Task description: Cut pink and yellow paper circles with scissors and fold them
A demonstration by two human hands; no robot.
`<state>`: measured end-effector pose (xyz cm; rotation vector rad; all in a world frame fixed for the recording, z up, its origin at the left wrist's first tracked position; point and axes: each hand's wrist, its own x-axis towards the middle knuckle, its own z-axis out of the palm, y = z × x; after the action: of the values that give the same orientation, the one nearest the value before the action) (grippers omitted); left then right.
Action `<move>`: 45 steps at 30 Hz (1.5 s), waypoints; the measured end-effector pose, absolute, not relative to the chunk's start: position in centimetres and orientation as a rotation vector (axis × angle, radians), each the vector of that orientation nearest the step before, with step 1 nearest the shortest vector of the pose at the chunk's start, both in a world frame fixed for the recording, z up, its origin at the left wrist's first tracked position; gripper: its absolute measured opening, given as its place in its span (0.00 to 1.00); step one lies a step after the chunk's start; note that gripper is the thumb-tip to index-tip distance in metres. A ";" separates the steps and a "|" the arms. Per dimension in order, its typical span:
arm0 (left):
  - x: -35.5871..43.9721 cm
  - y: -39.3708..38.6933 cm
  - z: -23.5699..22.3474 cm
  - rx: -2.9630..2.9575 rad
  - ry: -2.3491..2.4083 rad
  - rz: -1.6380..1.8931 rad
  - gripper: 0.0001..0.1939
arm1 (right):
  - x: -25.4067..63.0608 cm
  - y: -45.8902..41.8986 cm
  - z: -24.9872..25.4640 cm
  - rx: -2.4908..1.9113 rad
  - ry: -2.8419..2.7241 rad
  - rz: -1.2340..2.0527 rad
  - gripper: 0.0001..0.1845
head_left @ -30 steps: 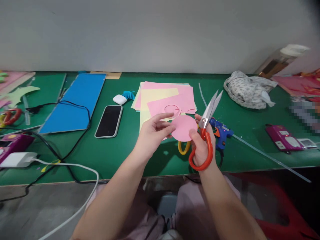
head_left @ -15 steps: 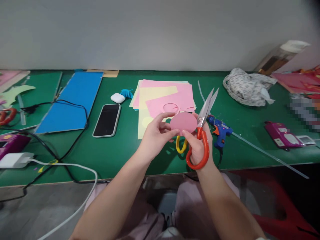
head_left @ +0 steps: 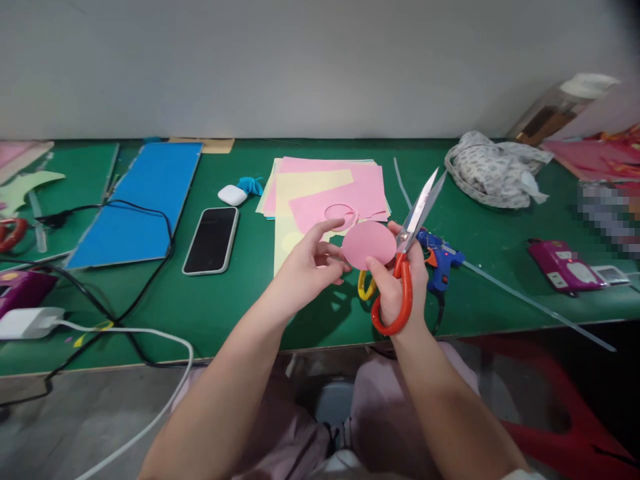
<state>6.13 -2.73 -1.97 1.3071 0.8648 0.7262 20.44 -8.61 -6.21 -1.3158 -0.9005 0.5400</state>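
Note:
A pink paper circle is pinched under the thumb of my right hand. That same hand also carries red-handled scissors, blades parted a little and pointing up and away. My left hand is at the circle's left edge, its fingers apart and partly curled; whether a fingertip still touches the paper is hard to see. Behind the hands lies a stack of pink and yellow paper sheets, with a cut pink ring on top. Part of a yellow loop shows below the circle.
A blue glue gun with a long glue stick lies to the right. Left are a phone, a white case, a blue board and tangled cables. A patterned cloth bundle and purple power strip sit farther right.
My left thumb has come off the pink circle and the left hand has drawn slightly left. The right hand keeps the circle and the scissors.

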 end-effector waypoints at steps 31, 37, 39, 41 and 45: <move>6.6 -2.5 -3.5 1.307 0.894 0.821 0.38 | 19.5 -8.8 -6.1 -1.317 -1.049 0.301 0.26; 6.8 -2.8 -3.3 1.316 0.839 0.740 0.39 | 19.8 -8.7 -6.1 -1.336 -1.008 0.352 0.27; 6.9 -2.9 -3.3 1.328 0.852 0.754 0.37 | 19.7 -8.7 -6.2 -1.321 -1.005 0.359 0.27; 7.0 -3.0 -3.4 1.319 0.866 0.776 0.35 | 19.6 -8.7 -6.2 -1.313 -1.001 0.360 0.27; 7.0 -2.9 -3.5 1.291 0.843 0.800 0.33 | 19.5 -8.7 -6.1 -1.317 -1.031 0.328 0.28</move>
<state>6.96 -2.85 -3.53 1.2913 0.8429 0.7997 19.51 -8.70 -6.13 -1.3169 -1.0310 0.3281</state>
